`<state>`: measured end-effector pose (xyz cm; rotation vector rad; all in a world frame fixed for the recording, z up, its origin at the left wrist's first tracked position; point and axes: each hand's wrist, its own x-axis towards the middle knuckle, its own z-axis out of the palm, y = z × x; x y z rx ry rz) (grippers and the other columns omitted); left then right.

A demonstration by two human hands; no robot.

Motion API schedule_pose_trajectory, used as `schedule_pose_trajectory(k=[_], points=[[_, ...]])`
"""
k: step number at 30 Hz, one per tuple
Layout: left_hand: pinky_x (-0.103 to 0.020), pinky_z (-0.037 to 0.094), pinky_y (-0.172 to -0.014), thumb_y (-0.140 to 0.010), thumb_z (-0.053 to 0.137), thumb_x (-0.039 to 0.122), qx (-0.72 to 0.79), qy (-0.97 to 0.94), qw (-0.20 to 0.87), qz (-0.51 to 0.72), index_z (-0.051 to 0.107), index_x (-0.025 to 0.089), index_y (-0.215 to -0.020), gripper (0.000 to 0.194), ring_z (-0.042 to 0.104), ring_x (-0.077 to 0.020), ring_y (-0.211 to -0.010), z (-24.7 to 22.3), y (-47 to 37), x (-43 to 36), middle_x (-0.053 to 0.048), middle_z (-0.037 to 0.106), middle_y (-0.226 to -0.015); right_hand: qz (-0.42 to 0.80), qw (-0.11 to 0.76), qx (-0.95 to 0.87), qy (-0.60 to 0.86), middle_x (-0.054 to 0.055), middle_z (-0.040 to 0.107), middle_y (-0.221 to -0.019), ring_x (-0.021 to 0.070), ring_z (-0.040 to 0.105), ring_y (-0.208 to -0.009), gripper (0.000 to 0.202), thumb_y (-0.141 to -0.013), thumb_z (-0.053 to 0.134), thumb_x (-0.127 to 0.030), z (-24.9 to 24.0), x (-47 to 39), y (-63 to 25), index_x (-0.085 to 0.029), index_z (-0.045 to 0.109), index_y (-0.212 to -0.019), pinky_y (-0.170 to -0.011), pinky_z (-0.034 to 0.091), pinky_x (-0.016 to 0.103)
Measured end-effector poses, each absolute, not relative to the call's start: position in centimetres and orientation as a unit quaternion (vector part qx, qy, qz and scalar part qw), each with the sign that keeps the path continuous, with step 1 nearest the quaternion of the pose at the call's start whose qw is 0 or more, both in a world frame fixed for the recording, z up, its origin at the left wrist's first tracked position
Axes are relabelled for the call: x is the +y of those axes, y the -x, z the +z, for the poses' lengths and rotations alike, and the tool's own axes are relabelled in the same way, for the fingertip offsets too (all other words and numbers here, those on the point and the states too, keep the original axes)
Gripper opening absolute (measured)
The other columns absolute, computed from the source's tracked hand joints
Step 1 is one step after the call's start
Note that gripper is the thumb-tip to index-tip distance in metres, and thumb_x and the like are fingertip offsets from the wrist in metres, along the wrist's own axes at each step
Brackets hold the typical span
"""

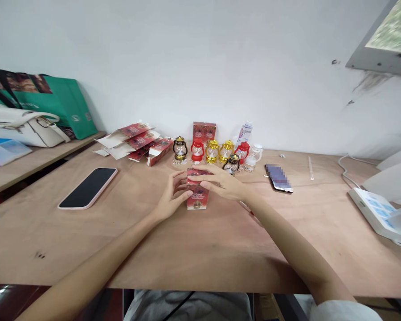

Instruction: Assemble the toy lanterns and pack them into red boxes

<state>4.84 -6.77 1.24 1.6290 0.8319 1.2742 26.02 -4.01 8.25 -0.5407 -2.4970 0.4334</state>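
A small red printed cardboard box point(197, 201) stands upright on the wooden table in front of me. My left hand point(169, 195) closes round its left side, the thumb on the front face. Over its top lies my right hand point(223, 182), fingers across the upper edge and thumb against the front. Whether anything is inside the box cannot be seen. Just behind it is a row of miniature lanterns, among them a bronze-black one point(179, 150), a red one point(197, 151), a gold one point(212, 152) and a white one point(255, 154). Another dark lantern point(232, 164) stands nearer my right hand.
Unfolded red boxes point(138, 139) lie heaped at the back left. Two closed boxes point(204, 131) and a bottle point(245, 132) stand by the wall. Phones lie left point(88, 188) and right point(278, 178). A white power strip point(381, 216) sits far right, bags point(36, 129) far left.
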Motion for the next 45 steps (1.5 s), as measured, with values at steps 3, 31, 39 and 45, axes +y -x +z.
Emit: schedule_pose_trajectory(k=[3,31,39,45], points=[[-0.037,0.045,-0.098,-0.081,0.062,0.042,0.334,-0.653,0.455,0.504,0.039,0.022,-0.120,0.049,0.056,-0.0213,-0.115,0.9,-4.8,-6.4,-0.011,0.050,-0.131,0.118,0.235,-0.938,0.226,0.000,0.036,-0.148,0.0252,0.036,-0.135,0.043,-0.091,0.049,-0.042,8.1,-4.3,-26.4,-0.038,0.047,-0.133,-0.111,0.029,0.049],[-0.028,0.048,-0.069,-0.052,0.068,0.018,0.444,-0.537,0.510,0.504,0.051,0.017,-0.085,0.037,0.056,-0.0121,-0.073,-0.9,-4.2,-4.6,-0.003,0.057,-0.088,-0.011,0.188,-0.722,0.666,0.017,0.048,-0.130,0.0299,0.048,-0.118,0.085,-0.054,0.080,-0.010,16.3,20.7,-32.9,-0.012,0.043,-0.131,-0.100,0.040,0.039],[-0.026,0.045,-0.069,-0.055,0.056,0.014,0.459,-0.554,0.486,0.496,0.051,0.018,-0.074,0.021,0.055,-0.0132,-0.074,-0.9,-4.0,-4.7,-0.001,0.058,-0.080,0.059,0.169,-0.700,0.691,0.010,0.060,-0.116,0.0170,0.060,-0.086,0.078,-0.056,0.083,-0.016,12.8,25.8,-30.5,-0.015,0.049,-0.126,-0.071,0.052,0.027],[-0.023,0.042,-0.064,-0.053,0.050,0.011,0.465,-0.568,0.470,0.490,0.049,0.018,-0.067,0.015,0.052,-0.0123,-0.069,-1.1,-4.7,-4.7,0.001,0.053,-0.072,0.045,0.158,-0.695,0.700,0.015,0.053,-0.122,0.0224,0.061,-0.095,0.070,-0.060,0.079,-0.017,10.6,26.4,-28.7,-0.016,0.050,-0.124,-0.078,0.051,0.032]])
